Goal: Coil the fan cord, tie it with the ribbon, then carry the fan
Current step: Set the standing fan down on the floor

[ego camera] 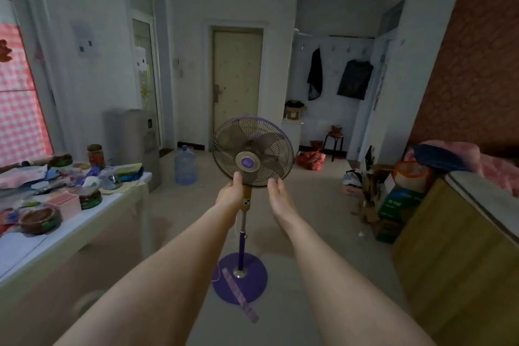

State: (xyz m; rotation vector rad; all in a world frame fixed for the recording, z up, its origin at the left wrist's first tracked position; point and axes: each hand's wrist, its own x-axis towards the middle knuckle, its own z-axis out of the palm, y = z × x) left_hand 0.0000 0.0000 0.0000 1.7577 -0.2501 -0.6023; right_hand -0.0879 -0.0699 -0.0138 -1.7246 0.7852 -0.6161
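A purple standing fan [252, 149] stands upright on the floor in the middle of the room, its round base [247, 282] in front of me. My left hand [231, 192] grips the bottom left of the fan's cage and neck. My right hand [276, 191] rests with spread fingers against the cage's bottom right. A pale purple ribbon [240, 293] lies flat across the base and onto the floor. A thin white cord [217, 272] hangs down the pole and loops at the base's left edge.
A cluttered white table [92, 213] with bowls and jars stands at the left. A water jug [185, 166] is on the floor behind it. Boxes [396, 205] and a wooden bed frame [455, 247] line the right. A door [237, 78] is straight ahead.
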